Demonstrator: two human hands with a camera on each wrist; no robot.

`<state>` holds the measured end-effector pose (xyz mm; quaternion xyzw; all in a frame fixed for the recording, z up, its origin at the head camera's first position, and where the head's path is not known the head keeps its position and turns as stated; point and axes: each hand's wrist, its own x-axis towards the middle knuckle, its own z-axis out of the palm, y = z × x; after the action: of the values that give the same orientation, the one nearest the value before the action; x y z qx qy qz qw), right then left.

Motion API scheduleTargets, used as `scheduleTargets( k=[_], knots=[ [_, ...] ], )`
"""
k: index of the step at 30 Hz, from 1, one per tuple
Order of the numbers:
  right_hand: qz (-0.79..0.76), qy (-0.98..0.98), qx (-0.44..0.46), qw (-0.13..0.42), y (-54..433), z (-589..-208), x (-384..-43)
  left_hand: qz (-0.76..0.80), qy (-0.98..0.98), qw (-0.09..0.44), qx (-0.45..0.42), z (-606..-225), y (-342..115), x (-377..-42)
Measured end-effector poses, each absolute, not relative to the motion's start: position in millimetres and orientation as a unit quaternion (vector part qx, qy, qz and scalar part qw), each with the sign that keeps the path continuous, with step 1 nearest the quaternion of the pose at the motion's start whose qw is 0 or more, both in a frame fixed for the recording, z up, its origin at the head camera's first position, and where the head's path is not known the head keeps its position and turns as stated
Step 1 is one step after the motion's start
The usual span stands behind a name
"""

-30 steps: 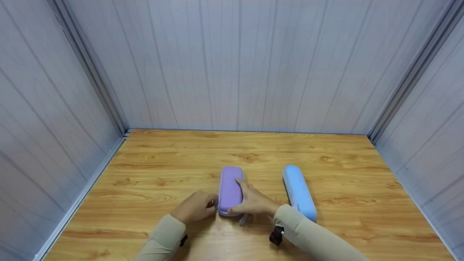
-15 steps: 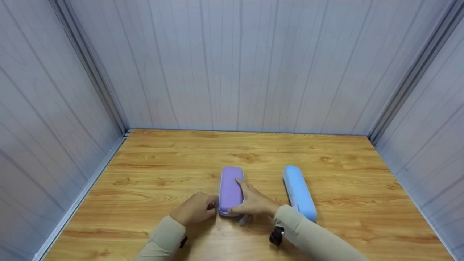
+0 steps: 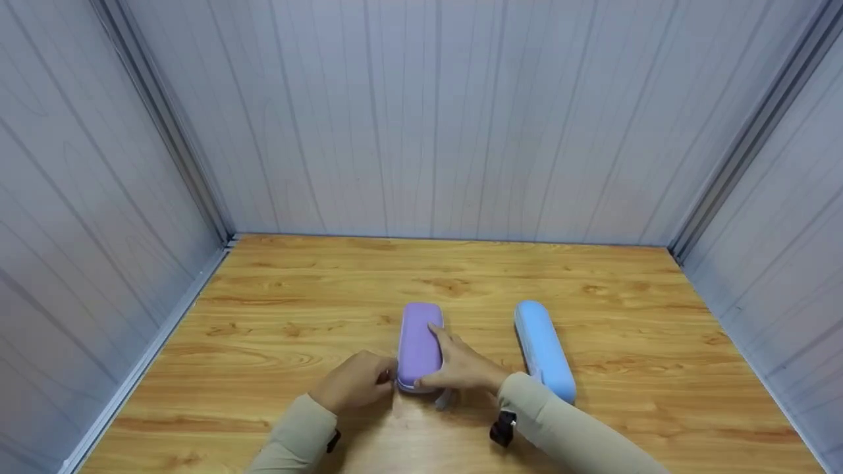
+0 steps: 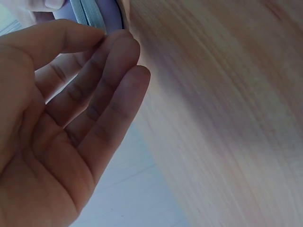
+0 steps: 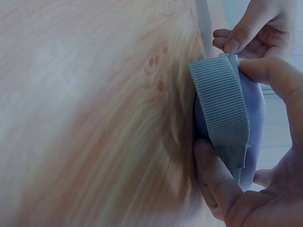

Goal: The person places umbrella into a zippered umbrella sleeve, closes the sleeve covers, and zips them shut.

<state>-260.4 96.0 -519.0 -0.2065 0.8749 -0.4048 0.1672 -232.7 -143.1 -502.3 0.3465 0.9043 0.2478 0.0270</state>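
A purple zippered pencil case [image 3: 419, 342] lies lengthwise on the wooden table. My right hand [image 3: 462, 366] grips it from the right, with the thumb at its near end and the other fingers spread around its body. At the near left corner my left hand [image 3: 353, 380] pinches the zipper's end between thumb and forefinger; the small pull is mostly hidden by the fingertips. The left wrist view shows the grey zipper [image 4: 87, 13] right at those fingertips, the other fingers loosely bent. A ribbed grey strap [image 5: 221, 101] stands out from the case's side in the right wrist view.
A light blue case [image 3: 545, 352] of similar shape lies to the right, beside my right forearm [image 3: 560, 421]. Pale panel walls [image 3: 435, 118] enclose the wooden table [image 3: 276, 283] at the back and on both sides.
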Motion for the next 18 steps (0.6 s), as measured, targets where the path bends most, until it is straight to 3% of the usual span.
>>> scheduleTargets(
  k=[18],
  knots=[
    [-0.405, 0.874, -0.201, 0.176, 96.4, -516.5, -260.2, 0.247, 0.902, 0.035, 0.353, -497.6, -141.1, -227.3]
  ],
)
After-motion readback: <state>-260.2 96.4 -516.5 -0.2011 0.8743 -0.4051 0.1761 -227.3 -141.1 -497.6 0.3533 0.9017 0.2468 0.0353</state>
